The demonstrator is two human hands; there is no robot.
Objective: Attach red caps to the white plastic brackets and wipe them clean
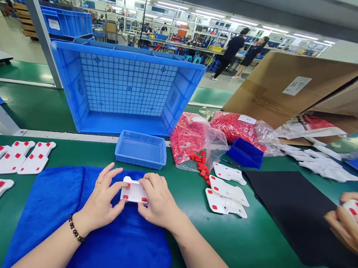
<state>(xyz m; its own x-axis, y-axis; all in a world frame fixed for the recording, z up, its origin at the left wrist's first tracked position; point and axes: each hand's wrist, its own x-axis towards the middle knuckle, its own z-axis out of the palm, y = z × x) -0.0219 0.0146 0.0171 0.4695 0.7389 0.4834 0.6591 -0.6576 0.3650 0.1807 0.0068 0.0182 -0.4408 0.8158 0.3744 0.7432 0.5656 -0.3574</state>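
Observation:
A white plastic part (135, 192) with red square pieces set in it lies between my hands, over a blue cloth (52, 204). The fingers of my left hand (102, 199) pinch its left end by the red squares, with the other fingers spread upward. On the right end, my right hand (157, 197) grips the part between thumb and fingers. Several white parts with red squares lie at the left, among them one upright-lying part (37, 158). To the right rest several more white parts (228, 191), beside loose red pieces (203, 167).
Behind the cloth stand a small blue tray (141, 150) and a large tipped blue crate (125, 85). Bags of red pieces (188, 138), a dark blue bin (245, 152) and a cardboard box (274, 88) are at right. A co-worker's hands (355, 221) hold a white part over black cloth (293, 206).

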